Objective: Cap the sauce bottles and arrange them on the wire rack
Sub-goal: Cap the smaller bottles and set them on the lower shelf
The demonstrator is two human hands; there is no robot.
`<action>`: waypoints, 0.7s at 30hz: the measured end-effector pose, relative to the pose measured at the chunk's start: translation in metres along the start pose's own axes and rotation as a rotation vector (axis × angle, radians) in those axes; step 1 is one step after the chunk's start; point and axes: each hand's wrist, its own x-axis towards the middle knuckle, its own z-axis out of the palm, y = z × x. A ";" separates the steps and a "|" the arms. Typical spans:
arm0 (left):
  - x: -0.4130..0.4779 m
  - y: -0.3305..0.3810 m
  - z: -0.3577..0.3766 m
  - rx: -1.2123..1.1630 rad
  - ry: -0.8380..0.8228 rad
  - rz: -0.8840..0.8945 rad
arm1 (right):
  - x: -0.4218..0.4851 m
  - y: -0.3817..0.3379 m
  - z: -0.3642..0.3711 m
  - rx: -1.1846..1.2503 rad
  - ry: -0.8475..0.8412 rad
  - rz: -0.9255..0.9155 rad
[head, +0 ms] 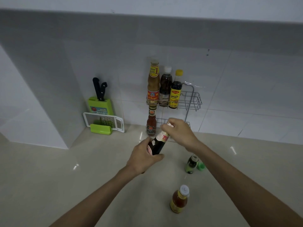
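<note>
Dark sauce bottle (159, 144), tilted just in front of the wire rack (194, 99), body gripped by the left hand (146, 155), right hand (179, 132) pinching a white cap (170, 124) at its mouth: capping apparently in hand; next, tighten, then rack it.

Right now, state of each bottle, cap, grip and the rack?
dark bottle: tilted, held by left grip
white cap: at its top, pinched by right grip; seating unclear
green bottle: upright on counter, uncapped
green cap: loose on counter beside it
orange bottle: upright on counter, white cap on
rack: three capped bottles on upper shelf, one bottle on lower
</note>
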 end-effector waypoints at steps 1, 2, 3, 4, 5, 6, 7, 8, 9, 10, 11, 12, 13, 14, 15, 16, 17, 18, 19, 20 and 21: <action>0.002 0.000 -0.003 -0.071 -0.091 -0.019 | 0.004 -0.004 -0.005 0.009 -0.026 -0.020; 0.004 -0.002 -0.007 -0.134 -0.192 -0.046 | 0.007 -0.010 -0.013 0.004 -0.060 -0.046; 0.005 -0.004 -0.010 -0.189 -0.281 -0.070 | 0.011 -0.016 -0.020 -0.008 -0.095 -0.076; 0.006 -0.006 -0.013 -0.224 -0.346 -0.088 | 0.014 -0.021 -0.026 -0.006 -0.133 -0.109; 0.007 -0.006 -0.015 -0.245 -0.403 -0.092 | 0.015 -0.026 -0.031 0.004 -0.168 -0.136; 0.007 -0.006 -0.015 -0.258 -0.446 -0.087 | 0.016 -0.030 -0.035 0.026 -0.198 -0.152; 0.007 -0.007 -0.014 -0.263 -0.464 -0.086 | 0.017 -0.034 -0.037 0.054 -0.209 -0.155; 0.008 -0.006 -0.012 -0.266 -0.446 -0.087 | 0.017 -0.035 -0.037 0.086 -0.199 -0.148; 0.009 -0.006 -0.008 -0.262 -0.395 -0.094 | 0.017 -0.035 -0.036 0.130 -0.168 -0.125; 0.012 -0.006 -0.004 -0.250 -0.327 -0.101 | 0.016 -0.033 -0.032 0.175 -0.129 -0.101; 0.014 -0.007 -0.001 -0.230 -0.259 -0.104 | 0.014 -0.028 -0.027 0.206 -0.097 -0.079; 0.017 -0.008 0.003 -0.203 -0.201 -0.104 | 0.011 -0.020 -0.020 0.187 -0.074 -0.072; 0.019 -0.011 0.006 -0.174 -0.156 -0.105 | 0.007 -0.011 -0.013 0.115 -0.062 -0.084; 0.021 -0.013 0.009 -0.149 -0.124 -0.104 | 0.004 0.000 -0.006 0.027 -0.052 -0.111; 0.024 -0.015 0.011 -0.131 -0.110 -0.100 | 0.003 0.008 -0.001 -0.016 -0.041 -0.125; 0.027 -0.017 0.013 -0.115 -0.110 -0.094 | 0.003 0.015 0.003 -0.001 -0.033 -0.108; 0.032 -0.020 0.015 -0.104 -0.125 -0.095 | 0.006 0.022 0.005 0.061 -0.034 -0.068; 0.037 -0.022 0.017 -0.096 -0.149 -0.094 | 0.010 0.027 0.006 0.123 -0.044 -0.034; 0.045 -0.025 0.017 -0.089 -0.181 -0.101 | 0.015 0.032 0.007 0.167 -0.053 -0.018; 0.052 -0.028 0.017 -0.082 -0.224 -0.108 | 0.021 0.037 0.008 0.179 -0.046 -0.023; 0.062 -0.031 0.015 -0.069 -0.269 -0.120 | 0.026 0.042 0.009 0.182 -0.030 -0.039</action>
